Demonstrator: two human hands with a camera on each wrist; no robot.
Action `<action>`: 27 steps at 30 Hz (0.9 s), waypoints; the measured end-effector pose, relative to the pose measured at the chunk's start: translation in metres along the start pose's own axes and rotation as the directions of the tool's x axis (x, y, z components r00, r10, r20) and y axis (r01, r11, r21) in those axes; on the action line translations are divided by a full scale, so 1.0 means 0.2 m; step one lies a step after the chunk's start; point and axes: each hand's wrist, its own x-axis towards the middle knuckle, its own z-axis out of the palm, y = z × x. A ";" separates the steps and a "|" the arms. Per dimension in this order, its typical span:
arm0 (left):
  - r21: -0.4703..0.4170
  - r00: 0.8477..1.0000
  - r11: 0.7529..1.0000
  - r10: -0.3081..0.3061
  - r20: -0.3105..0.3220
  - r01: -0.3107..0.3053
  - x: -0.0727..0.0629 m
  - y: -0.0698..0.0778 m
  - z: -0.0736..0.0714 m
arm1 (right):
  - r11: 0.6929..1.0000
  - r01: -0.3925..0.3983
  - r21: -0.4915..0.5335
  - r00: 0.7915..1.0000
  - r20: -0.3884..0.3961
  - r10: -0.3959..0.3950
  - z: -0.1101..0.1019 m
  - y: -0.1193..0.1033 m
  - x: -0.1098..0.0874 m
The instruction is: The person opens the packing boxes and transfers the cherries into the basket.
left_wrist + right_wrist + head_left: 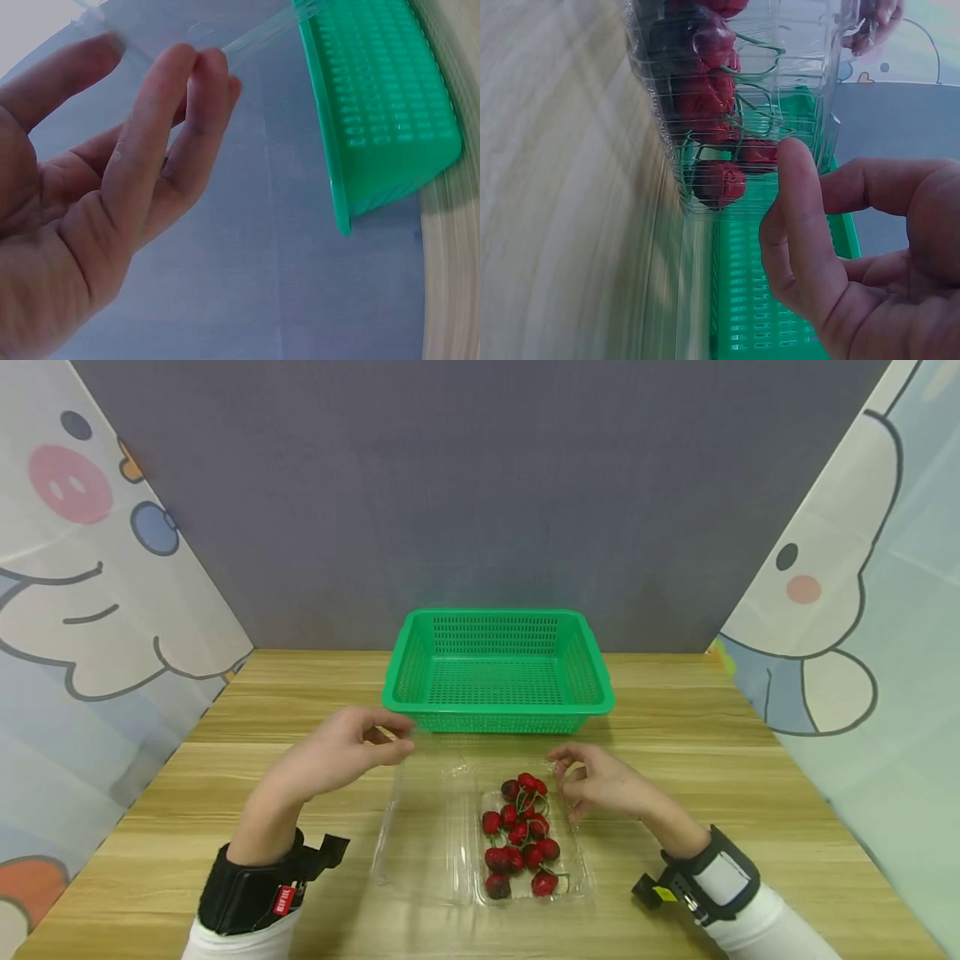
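Note:
A clear plastic clamshell container (587,860) lies unfolded on the table, several red cherries (517,835) with green stems in its right half. My left hand (337,756) holds the far left corner of the clear lid (423,835), thumb and fingers on either side of it. In the left wrist view, the fingertips (214,64) meet the lid's edge. At the container's far right corner, my right hand (607,785) grips the rim with bent fingers. Cherries (720,184) show through the plastic in the right wrist view; one fingertip there is hidden.
Behind the container, a green perforated basket (498,720) stands near the grey back wall (480,510). Wooden tabletop (697,727) extends on both sides. Cartoon-printed panels (832,568) slope along the left and right.

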 end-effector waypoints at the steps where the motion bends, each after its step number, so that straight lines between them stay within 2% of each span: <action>1: 0.009 1.000 1.000 0.003 0.001 -0.003 0.00 0.00 0.00 | 1.000 -0.001 -0.001 1.000 -0.002 0.001 0.00 0.00 0.00; 9: 0.110 1.000 0.994 0.020 0.023 -0.022 -0.01 -0.02 -0.04 | 1.000 -0.007 0.003 1.000 -0.004 0.007 -0.01 0.00 0.00; 14: 0.158 0.999 0.987 -0.027 0.048 0.019 -0.01 -0.04 -0.05 | 1.000 -0.006 -0.007 1.000 -0.008 0.006 -0.01 0.00 0.00; 22: 0.195 0.996 0.980 -0.065 0.066 0.051 0.00 -0.09 -0.06 | 1.000 -0.014 -0.002 1.000 -0.023 0.014 -0.02 0.01 0.01; 27: 0.177 0.992 0.979 -0.111 0.067 0.097 0.03 -0.13 -0.05 | 1.000 -0.011 0.003 0.999 -0.031 0.011 -0.02 0.01 0.01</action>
